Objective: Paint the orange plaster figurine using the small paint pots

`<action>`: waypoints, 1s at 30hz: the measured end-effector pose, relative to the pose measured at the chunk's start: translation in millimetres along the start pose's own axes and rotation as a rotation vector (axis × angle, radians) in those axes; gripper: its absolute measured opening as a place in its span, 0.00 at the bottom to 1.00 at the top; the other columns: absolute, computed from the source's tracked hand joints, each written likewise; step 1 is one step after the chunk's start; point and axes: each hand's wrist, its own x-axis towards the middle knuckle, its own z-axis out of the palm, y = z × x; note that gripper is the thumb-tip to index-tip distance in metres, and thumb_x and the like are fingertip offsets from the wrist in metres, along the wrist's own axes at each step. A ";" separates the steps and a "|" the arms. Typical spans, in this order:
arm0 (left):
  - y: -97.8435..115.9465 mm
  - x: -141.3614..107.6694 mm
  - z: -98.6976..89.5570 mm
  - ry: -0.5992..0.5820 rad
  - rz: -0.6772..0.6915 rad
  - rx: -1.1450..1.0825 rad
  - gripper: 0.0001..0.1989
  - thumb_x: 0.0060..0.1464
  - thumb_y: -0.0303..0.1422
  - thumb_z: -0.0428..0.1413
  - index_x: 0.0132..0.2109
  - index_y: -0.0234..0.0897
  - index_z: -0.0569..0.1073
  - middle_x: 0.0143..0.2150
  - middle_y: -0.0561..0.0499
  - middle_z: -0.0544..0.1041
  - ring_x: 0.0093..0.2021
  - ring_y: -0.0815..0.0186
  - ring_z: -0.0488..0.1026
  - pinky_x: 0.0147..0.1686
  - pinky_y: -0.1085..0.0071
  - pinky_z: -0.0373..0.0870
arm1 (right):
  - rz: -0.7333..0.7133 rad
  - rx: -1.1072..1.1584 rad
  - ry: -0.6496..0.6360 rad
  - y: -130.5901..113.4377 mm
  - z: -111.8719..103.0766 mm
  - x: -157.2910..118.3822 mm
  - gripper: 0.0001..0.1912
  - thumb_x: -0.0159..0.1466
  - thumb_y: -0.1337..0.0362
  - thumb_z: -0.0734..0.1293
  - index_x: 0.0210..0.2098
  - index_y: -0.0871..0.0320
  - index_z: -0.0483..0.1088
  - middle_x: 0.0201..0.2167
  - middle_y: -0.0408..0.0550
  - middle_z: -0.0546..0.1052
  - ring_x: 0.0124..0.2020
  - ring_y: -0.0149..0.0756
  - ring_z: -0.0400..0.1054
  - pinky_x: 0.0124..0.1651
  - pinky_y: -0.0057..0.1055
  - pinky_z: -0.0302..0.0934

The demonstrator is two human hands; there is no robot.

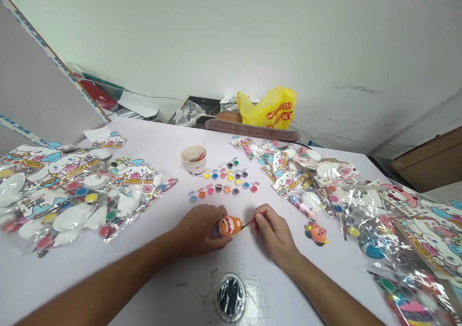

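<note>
Forearms at the bottom edge lead to the left hand, its fingers curled around an orange figurine at lower centre, long axis running left-right, and the right hand, fingers pinching a brush pointed leftward at it, with paint pots above on the counter.

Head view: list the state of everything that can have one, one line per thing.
Left hand: closed around the figurine.
Right hand: gripping the paintbrush.
Figurine: held, painted mostly orange, with red and white.
Paintbrush: tip at the figurine; contact unclear.
Paper cup: upright, open, a red stick leaning inside.
Paint pots: set out in rows; lids look open.
Small figure: painted, lying on the table.
Yellow bag: crumpled.
</note>
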 end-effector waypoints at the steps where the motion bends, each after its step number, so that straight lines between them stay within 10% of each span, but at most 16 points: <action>1: 0.0 -0.1 0.1 0.001 -0.001 -0.004 0.12 0.52 0.41 0.57 0.38 0.40 0.66 0.30 0.53 0.70 0.30 0.61 0.66 0.31 0.68 0.55 | 0.006 -0.019 0.032 0.2 0.0 -0.2 0.15 0.73 0.55 0.56 0.32 0.54 0.62 0.23 0.40 0.67 0.25 0.33 0.60 0.31 0.30 0.54; 30: -0.2 1.1 -3.2 0.005 -0.031 -0.082 0.11 0.51 0.41 0.56 0.34 0.40 0.65 0.27 0.56 0.67 0.27 0.64 0.64 0.29 0.70 0.54 | 0.020 0.066 0.105 -1.5 3.3 -0.6 0.15 0.71 0.53 0.58 0.33 0.54 0.64 0.23 0.41 0.71 0.24 0.33 0.64 0.30 0.30 0.58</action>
